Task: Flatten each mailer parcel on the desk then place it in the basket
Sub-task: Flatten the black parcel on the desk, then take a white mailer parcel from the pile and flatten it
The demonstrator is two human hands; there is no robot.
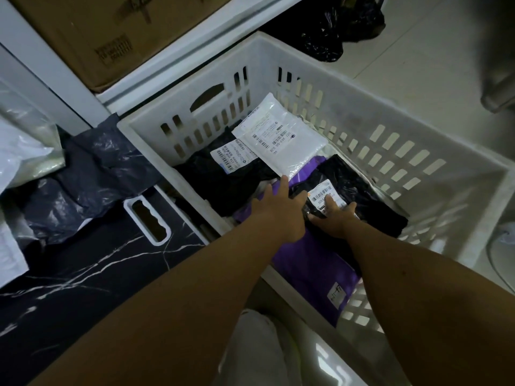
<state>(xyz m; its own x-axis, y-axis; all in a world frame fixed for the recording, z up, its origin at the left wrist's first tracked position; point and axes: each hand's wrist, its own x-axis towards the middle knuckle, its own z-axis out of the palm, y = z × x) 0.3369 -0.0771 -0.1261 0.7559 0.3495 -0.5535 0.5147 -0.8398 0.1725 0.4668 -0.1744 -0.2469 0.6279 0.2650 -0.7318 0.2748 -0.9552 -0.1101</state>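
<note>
A white slotted plastic basket (pixel 395 129) stands on the floor beside the desk and holds several mailer parcels. Both my arms reach into it. My right hand (pixel 333 218) lies flat on a black mailer (pixel 359 188), fingers over its white label. My left hand (pixel 281 207) has its fingers stretched out, the fingertips touching the near edge of a white mailer (pixel 281 135) with a barcode label. A purple mailer (pixel 309 271) lies under my arms, and another black mailer (pixel 223 174) sits at the basket's left.
The black marble-patterned desk (pixel 83 274) is at left, with a dark crumpled mailer (pixel 92 174) and pale plastic bags (pixel 22 151) on it. A cardboard box (pixel 92 32) sits on a white shelf behind. A black bag (pixel 326 29) lies on the tiled floor.
</note>
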